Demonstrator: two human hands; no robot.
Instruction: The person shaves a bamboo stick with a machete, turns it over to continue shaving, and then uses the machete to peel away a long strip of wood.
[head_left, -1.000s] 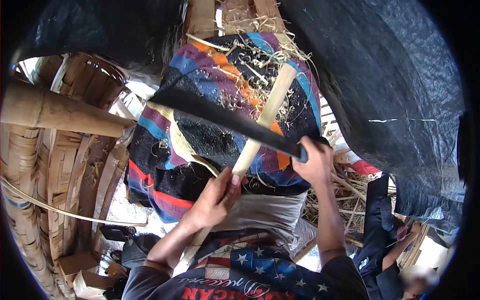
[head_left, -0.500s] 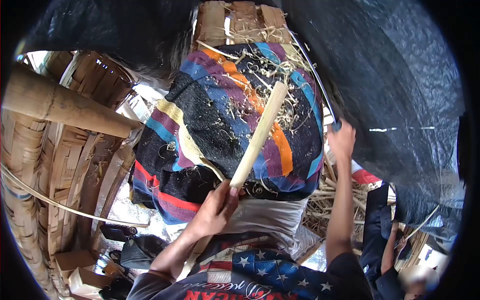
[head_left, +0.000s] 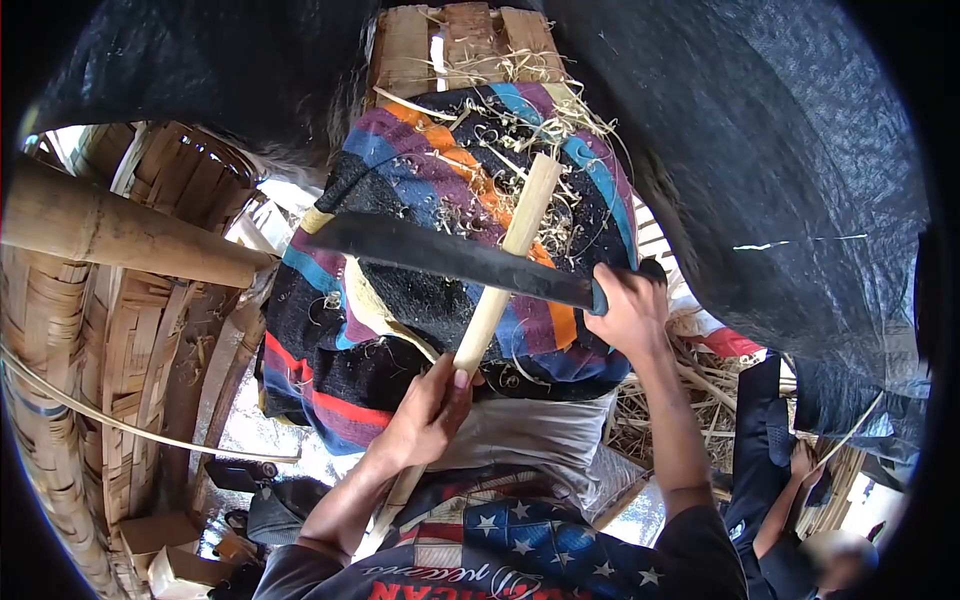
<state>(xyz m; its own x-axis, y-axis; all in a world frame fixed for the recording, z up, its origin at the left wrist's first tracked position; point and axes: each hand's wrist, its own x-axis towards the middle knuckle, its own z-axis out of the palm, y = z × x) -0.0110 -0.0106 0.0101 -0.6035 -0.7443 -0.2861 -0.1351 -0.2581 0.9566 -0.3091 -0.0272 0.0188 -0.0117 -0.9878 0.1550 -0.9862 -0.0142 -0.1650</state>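
My left hand (head_left: 425,418) is closed around the lower part of a pale bamboo strip (head_left: 492,310), which slants up and away over my lap. In my right hand (head_left: 632,308) is the handle of a machete, its wide dark blade (head_left: 430,254) lying across the strip and pointing left. Whether the edge bites into the strip cannot be made out. Beneath both lies a striped cloth (head_left: 400,185) draped over my legs, strewn with curled shavings (head_left: 450,212).
Wooden slats (head_left: 468,45) stand beyond the cloth. A thick bamboo pole (head_left: 130,235) and woven panels are on the left. Dark plastic sheeting (head_left: 780,170) hangs on the right. At lower right, another person's hand (head_left: 803,465) holds a thin strip. Cardboard boxes (head_left: 160,540) sit at lower left.
The machete has swung from upright at the right to lie across the bamboo strip. My right hand moved left and slightly down; my left hand kept its hold.
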